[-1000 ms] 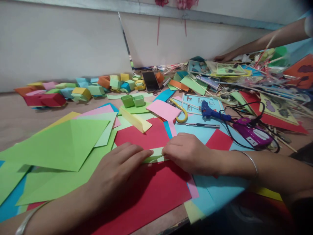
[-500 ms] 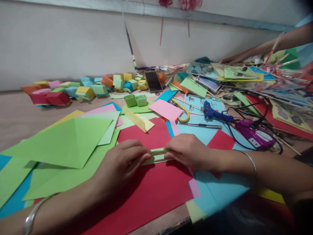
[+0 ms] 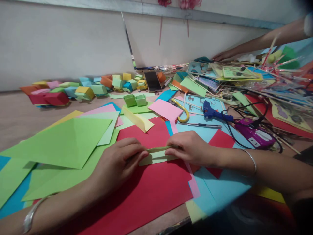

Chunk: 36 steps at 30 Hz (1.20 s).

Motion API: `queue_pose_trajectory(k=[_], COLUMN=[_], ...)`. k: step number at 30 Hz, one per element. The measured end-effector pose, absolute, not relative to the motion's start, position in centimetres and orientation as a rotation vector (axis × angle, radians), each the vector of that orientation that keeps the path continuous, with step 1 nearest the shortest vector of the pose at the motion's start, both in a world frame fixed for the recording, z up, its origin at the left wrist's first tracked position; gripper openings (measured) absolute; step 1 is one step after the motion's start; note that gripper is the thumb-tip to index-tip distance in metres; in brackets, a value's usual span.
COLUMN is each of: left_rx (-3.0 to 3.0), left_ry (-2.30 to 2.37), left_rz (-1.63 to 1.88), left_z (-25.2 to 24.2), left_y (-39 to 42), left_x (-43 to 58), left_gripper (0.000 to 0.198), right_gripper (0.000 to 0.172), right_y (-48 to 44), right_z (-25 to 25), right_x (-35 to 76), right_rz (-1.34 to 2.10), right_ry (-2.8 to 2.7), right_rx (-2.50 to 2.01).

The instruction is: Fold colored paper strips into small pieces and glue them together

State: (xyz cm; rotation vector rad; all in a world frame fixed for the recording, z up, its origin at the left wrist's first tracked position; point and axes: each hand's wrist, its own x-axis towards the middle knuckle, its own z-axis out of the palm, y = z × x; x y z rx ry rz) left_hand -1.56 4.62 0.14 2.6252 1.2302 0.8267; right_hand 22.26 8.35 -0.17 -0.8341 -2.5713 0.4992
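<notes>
Between my two hands is a pale green folded paper (image 3: 157, 156), its long upper edge raised in a crease. My left hand (image 3: 122, 160) pinches its left end, thumb against fingers. At the right end my right hand (image 3: 189, 148) is closed on the crease, thumb in front. Beneath the folded paper lies a red paper sheet (image 3: 146, 192). Just beyond it rests a folded yellow paper (image 3: 137, 119), beside a pink paper (image 3: 165, 110). Two small green paper boxes (image 3: 135, 100) stand farther back. The ends of the folded paper are partly hidden by my fingers.
Green sheets (image 3: 63, 140) spread at left. Colourful paper boxes (image 3: 85, 93) line the wall by a phone (image 3: 153, 81). To the right lie yellow-handled scissors (image 3: 184, 112), a pen (image 3: 200, 125), a blue glue gun (image 3: 215, 112) and a purple power strip (image 3: 255, 133). Another person's hand (image 3: 223, 54) reaches over piled crafts.
My fingers have shifted along the folded paper, my right hand slightly up and right, showing more of the crease. The other person's hand has moved left.
</notes>
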Motion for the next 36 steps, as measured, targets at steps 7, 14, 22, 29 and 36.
queue_pose_trajectory(k=[7, 14, 22, 29, 36], left_rx=[2.587, 2.547, 2.436, 2.713, 2.814], left_ry=[1.272, 1.39, 1.296, 1.234, 1.187], left_rz=[0.811, 0.787, 0.709, 0.877, 0.916], left_z=[0.2, 0.1, 0.5, -0.3, -0.4], left_y=[4.7, 5.0, 5.3, 5.1, 5.0], left_x=[-1.6, -1.8, -1.8, -1.9, -1.9], left_gripper=[0.029, 0.032, 0.035, 0.032, 0.029], right_gripper=[0.016, 0.012, 0.013, 0.02, 0.022], right_y=[8.5, 8.6, 8.8, 8.9, 8.8], right_z=[0.2, 0.2, 0.5, 0.7, 1.9], right_x=[22.4, 22.5, 22.6, 22.9, 23.7], right_rz=[0.61, 0.576, 0.534, 0.291, 0.036], right_ry=[-2.518, -2.567, -2.579, -2.676, -2.81], right_rx=[-0.916, -0.999, -0.994, -0.904, -1.029])
